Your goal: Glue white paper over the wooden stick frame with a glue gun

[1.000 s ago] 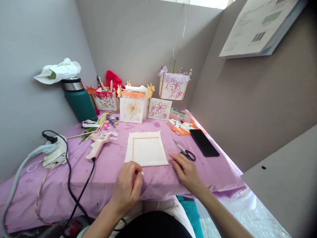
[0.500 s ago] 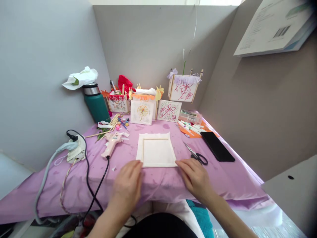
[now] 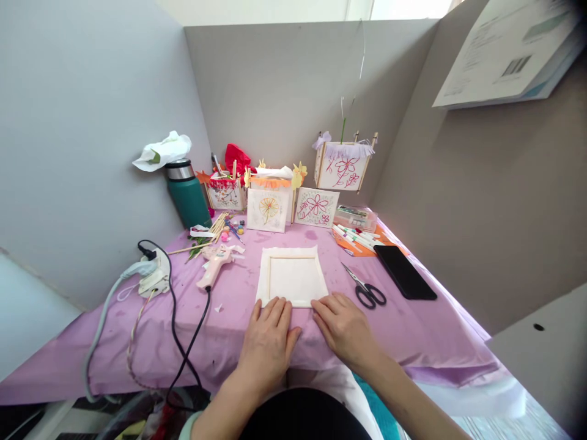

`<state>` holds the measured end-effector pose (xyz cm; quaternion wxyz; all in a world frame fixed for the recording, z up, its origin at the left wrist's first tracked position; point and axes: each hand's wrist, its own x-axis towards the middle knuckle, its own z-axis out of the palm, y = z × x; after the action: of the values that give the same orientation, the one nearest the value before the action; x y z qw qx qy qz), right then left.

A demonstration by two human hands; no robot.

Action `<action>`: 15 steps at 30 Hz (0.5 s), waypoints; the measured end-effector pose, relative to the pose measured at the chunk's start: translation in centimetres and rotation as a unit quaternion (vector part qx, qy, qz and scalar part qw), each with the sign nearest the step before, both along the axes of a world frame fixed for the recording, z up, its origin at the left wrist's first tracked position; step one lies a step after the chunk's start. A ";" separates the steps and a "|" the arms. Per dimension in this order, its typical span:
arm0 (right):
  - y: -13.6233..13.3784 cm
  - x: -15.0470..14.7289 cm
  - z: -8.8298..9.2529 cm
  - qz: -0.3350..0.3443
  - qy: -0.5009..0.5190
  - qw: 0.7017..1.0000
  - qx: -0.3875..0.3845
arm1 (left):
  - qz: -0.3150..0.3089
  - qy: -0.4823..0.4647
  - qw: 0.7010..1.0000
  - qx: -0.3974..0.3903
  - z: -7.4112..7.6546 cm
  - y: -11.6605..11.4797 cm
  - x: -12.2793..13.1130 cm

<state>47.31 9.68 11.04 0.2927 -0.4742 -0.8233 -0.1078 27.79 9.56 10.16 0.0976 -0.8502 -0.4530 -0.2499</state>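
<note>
A white fabric square [image 3: 296,278] lies flat on the table in front of me, with pale thin sticks framing it inside its edges. My left hand [image 3: 268,342] rests its outstretched fingers along the near left part of the border, thumb apart. At the near right part, my right hand [image 3: 346,327] has thumb and fingers together on the edge of the square. Scissors [image 3: 364,288] with black handles lie right of the square, blades apart. A pink glue gun [image 3: 215,266] lies to the left, its black cord running toward me.
A teal bottle [image 3: 188,195], decorated boxes [image 3: 227,194] and two flower pictures [image 3: 268,209] stand at the back. A hanging decorated box [image 3: 343,171] is above. Markers [image 3: 355,237] and a black phone [image 3: 403,272] lie right. A power strip [image 3: 156,275] sits left, among cables.
My left hand has moved right from the near left corner, its fingers now spread along the near edge. My right hand has shifted slightly left along that edge. The view has tilted slightly.
</note>
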 end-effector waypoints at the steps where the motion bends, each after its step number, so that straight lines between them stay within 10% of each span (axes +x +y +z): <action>1: 0.0 0.0 0.0 -0.001 0.002 1.000 -0.006 | -0.001 0.002 1.000 0.001 -0.1 0.0 0.0; 9: -0.2 1.2 0.0 0.015 0.100 0.995 0.024 | -0.028 0.014 0.999 0.028 0.3 0.4 -1.5; 15: -1.1 0.2 -0.1 0.017 -0.015 0.999 -0.031 | -0.065 0.011 0.995 0.075 -0.6 1.0 -1.7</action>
<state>47.52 8.57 10.92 0.2678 -0.4673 -0.8383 -0.0845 26.04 10.53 9.51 0.1498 -0.8707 -0.3755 -0.2800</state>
